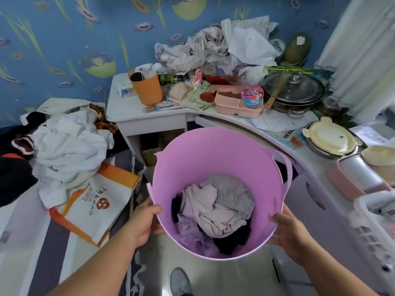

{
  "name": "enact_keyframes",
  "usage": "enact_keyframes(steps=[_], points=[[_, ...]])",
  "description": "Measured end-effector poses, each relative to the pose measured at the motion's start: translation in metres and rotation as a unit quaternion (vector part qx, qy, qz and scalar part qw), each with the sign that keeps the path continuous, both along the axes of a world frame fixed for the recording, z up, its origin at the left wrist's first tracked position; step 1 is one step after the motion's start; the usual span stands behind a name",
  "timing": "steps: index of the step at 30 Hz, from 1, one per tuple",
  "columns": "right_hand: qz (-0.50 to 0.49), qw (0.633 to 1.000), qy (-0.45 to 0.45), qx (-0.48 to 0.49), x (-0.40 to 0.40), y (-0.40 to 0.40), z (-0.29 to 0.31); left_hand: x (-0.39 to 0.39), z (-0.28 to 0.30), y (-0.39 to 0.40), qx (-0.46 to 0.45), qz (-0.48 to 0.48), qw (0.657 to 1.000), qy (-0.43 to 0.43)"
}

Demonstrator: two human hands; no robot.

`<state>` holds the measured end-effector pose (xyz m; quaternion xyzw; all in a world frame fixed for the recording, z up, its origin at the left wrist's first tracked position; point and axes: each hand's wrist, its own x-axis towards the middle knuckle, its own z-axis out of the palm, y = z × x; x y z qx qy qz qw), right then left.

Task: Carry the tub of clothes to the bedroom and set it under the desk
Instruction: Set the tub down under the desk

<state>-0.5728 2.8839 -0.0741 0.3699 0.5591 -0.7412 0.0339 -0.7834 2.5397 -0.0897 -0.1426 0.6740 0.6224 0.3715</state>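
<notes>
I hold the pink tub (215, 159) in front of me with both hands, above the pale floor (235, 276) and just short of the curved white desk (245, 122). My left hand (142, 223) grips the near-left rim: the thumb hooks over the edge into the tub and the fingers curl under the outer wall. My right hand (288, 230) clasps the near-right rim, thumb on the inside face, fingers wrapped behind the wall. The clothes (218, 208) lie bunched at the tub bottom: lilac and grey pieces on top, dark ones beneath. One tub handle (286, 167) projects toward the desk edge. The desk top carries an orange cup (147, 90), a pink tray (233, 103) and a lidded pan (292, 92). To the left, a heap of white laundry (68, 146) rests on a printed bag (96, 201). A grey shoe (180, 282) shows below the tub
</notes>
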Motion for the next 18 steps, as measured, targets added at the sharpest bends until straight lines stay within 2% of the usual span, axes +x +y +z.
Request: enact_keyframes(steps=[18], points=[[-0.036,0.999,-0.014,-0.026,-0.060,-0.003,-0.134,-0.075,-0.135,0.004,0.009,0.005,0.999,-0.033]])
